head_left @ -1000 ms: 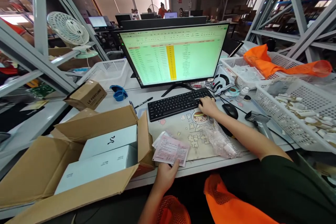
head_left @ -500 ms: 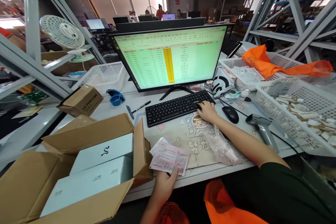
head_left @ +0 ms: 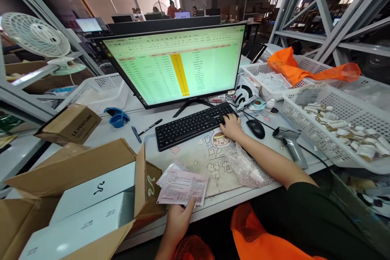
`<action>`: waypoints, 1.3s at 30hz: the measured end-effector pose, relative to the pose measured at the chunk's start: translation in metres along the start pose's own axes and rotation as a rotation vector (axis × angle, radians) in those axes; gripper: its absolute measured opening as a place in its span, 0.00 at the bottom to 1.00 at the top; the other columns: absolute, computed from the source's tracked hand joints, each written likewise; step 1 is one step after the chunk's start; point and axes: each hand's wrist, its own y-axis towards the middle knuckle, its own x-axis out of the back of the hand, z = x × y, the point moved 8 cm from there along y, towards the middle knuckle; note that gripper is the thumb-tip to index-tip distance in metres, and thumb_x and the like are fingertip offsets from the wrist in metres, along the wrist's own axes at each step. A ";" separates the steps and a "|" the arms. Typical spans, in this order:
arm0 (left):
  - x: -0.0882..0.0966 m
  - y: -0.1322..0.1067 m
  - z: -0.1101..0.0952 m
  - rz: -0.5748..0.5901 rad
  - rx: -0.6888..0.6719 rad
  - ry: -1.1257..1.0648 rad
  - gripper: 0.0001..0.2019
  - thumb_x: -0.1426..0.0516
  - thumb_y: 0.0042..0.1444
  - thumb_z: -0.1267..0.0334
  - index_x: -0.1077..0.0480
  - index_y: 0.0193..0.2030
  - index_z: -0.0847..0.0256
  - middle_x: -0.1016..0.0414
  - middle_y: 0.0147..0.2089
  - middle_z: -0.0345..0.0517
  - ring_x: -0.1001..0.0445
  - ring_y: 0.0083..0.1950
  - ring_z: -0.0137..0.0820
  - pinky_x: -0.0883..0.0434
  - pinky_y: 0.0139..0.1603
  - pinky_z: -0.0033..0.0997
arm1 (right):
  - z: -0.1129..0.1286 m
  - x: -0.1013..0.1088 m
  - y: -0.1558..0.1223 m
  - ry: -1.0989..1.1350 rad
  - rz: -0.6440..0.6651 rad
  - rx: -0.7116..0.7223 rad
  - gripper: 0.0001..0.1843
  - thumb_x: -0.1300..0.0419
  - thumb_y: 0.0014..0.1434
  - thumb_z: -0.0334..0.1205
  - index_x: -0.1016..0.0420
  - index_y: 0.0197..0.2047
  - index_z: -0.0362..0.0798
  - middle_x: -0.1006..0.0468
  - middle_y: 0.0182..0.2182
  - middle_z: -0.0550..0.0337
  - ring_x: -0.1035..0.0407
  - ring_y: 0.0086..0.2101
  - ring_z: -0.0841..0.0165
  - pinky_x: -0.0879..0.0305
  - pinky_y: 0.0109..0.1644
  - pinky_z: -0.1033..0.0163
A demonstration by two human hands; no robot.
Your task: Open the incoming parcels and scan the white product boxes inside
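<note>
Several pale pink printed sachets (head_left: 183, 185) are pinched in my left hand (head_left: 179, 219), its thumb on top, close to the desk's front edge. My right hand (head_left: 230, 126) rests on the right end of the black keyboard (head_left: 189, 128), fingers stretched over the keys. Crumpled bubble wrap (head_left: 245, 166) lies beside my right forearm on the printed desk mat (head_left: 195, 162). Behind the keyboard a monitor (head_left: 201, 69) shows a spreadsheet with one yellow column. Left of my left hand stands an open cardboard box (head_left: 146, 187) holding light-blue boxes (head_left: 94, 193).
A mouse (head_left: 256, 128) and a barcode scanner (head_left: 289, 142) lie to the right, beside a white basket (head_left: 329, 146) of small bottles. On the left are a small carton (head_left: 71, 124), a blue tape dispenser-like item (head_left: 117, 118), pens (head_left: 150, 126) and a fan (head_left: 36, 34). People sit far back.
The camera view has turned slightly right, so everything shifts left in the picture. My left hand still holds the sachets and my right hand stays on the keyboard.
</note>
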 end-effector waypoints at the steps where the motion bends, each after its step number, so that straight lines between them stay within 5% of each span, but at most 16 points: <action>1: 0.000 -0.001 -0.003 -0.018 -0.005 -0.003 0.27 0.39 0.58 0.42 0.20 0.51 0.65 0.22 0.59 0.61 0.29 0.68 0.51 0.40 0.75 0.53 | -0.001 0.000 0.000 0.002 0.003 -0.001 0.26 0.43 0.71 0.46 0.29 0.65 0.38 0.34 0.63 0.39 0.46 0.63 0.47 0.44 0.62 0.44; 5: -0.001 -0.003 -0.014 -0.040 -0.022 -0.023 0.27 0.39 0.59 0.41 0.19 0.50 0.65 0.22 0.59 0.61 0.28 0.67 0.51 0.39 0.75 0.53 | -0.001 0.002 0.002 0.013 0.003 0.008 0.28 0.44 0.71 0.46 0.31 0.68 0.39 0.33 0.64 0.42 0.49 0.65 0.47 0.46 0.64 0.42; 10: -0.002 -0.002 -0.009 -0.032 -0.016 -0.045 0.29 0.39 0.59 0.40 0.20 0.52 0.66 0.23 0.59 0.62 0.26 0.65 0.50 0.39 0.75 0.53 | 0.002 0.010 0.000 0.020 0.003 0.041 0.18 0.44 0.71 0.46 0.19 0.52 0.43 0.39 0.68 0.46 0.56 0.68 0.45 0.49 0.66 0.41; 18: -0.001 0.009 0.009 0.036 0.047 -0.030 0.34 0.37 0.49 0.34 0.20 0.48 0.66 0.21 0.55 0.65 0.27 0.66 0.55 0.40 0.74 0.56 | 0.033 0.011 0.025 0.058 0.098 0.127 0.18 0.42 0.70 0.43 0.20 0.57 0.45 0.34 0.65 0.47 0.49 0.67 0.47 0.45 0.67 0.44; 25: -0.002 0.008 0.008 0.034 0.040 -0.045 0.33 0.38 0.50 0.37 0.20 0.49 0.67 0.21 0.56 0.65 0.26 0.65 0.53 0.40 0.74 0.56 | 0.070 -0.004 0.054 0.052 0.124 0.206 0.24 0.44 0.76 0.51 0.25 0.66 0.47 0.45 0.71 0.46 0.57 0.70 0.46 0.52 0.70 0.38; 33: -0.006 0.007 0.005 0.066 -0.003 -0.022 0.34 0.38 0.52 0.40 0.21 0.53 0.70 0.23 0.59 0.69 0.27 0.65 0.53 0.39 0.73 0.56 | 0.023 0.007 0.007 0.012 0.094 0.178 0.19 0.42 0.74 0.43 0.22 0.62 0.45 0.37 0.67 0.43 0.53 0.69 0.46 0.46 0.67 0.41; 39: -0.006 0.007 0.002 0.091 -0.002 -0.015 0.33 0.40 0.53 0.39 0.20 0.51 0.69 0.21 0.56 0.67 0.26 0.64 0.53 0.37 0.72 0.54 | 0.019 -0.002 -0.009 0.021 0.062 0.200 0.22 0.42 0.73 0.44 0.24 0.65 0.43 0.41 0.69 0.44 0.57 0.70 0.48 0.51 0.70 0.43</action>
